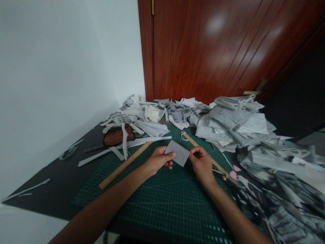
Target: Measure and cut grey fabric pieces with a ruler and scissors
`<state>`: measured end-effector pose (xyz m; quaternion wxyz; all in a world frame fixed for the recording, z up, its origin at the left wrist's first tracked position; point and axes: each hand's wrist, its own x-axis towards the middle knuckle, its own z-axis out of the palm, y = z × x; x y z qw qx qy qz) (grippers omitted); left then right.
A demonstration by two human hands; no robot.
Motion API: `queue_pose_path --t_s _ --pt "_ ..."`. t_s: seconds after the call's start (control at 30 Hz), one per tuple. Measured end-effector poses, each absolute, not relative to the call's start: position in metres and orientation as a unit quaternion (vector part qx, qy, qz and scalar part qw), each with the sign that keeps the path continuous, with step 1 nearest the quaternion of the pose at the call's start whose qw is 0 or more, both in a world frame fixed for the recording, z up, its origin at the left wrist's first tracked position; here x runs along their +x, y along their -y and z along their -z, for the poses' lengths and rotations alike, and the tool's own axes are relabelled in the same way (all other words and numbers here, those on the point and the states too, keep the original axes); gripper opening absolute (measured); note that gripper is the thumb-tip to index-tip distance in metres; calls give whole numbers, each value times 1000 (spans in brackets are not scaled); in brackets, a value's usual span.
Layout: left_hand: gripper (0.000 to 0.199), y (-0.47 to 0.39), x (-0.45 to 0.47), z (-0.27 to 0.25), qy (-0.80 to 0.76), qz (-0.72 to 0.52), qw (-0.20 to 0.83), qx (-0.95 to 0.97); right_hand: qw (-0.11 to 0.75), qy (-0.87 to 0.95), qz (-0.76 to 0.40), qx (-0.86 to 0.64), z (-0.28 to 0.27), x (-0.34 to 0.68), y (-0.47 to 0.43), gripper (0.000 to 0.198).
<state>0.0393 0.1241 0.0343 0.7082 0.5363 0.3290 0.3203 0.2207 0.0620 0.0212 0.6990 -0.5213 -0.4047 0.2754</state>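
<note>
A small grey rectangle of fabric is held up above the green cutting mat. My left hand grips its left end, thumb on top and fingers beneath. At the right corner, my right hand pinches the edge between thumb and fingertips. A wooden ruler lies slanted on the mat to the left of my left hand. Another wooden ruler runs partly behind my right hand. Scissors rest to the right of my right wrist, their handles partly hidden by the forearm.
Heaps of grey and white fabric line the back and right of the table. Fabric strips and a brown pad with a black edge lie at the left. Pink scraps sit near the scissors. Behind stands a wooden door.
</note>
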Motion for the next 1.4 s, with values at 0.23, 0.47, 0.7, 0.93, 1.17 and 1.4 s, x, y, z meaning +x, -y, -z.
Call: queue_pose_path --t_s 0.23,0.47,0.7,0.93,1.17,1.4 --pt "54 -123 39 -36 -314 -299 705 561 694 378 -347 -504 -23 221 -63 28" --pt "46 -124 44 -30 -337 -394 674 526 670 339 -466 -468 -25 216 -59 33" --pt "58 -115 52 -27 -335 -482 654 478 726 335 -366 -477 -20 191 -53 41" --pt "58 -106 54 -25 -331 -432 686 483 719 374 -327 -487 -18 194 -53 31" --pt "58 -106 55 -22 -323 -390 701 503 706 420 -265 -505 -15 201 -51 23" --pt "51 -119 45 -30 -307 -338 690 561 668 490 -204 -521 -17 206 -49 16"
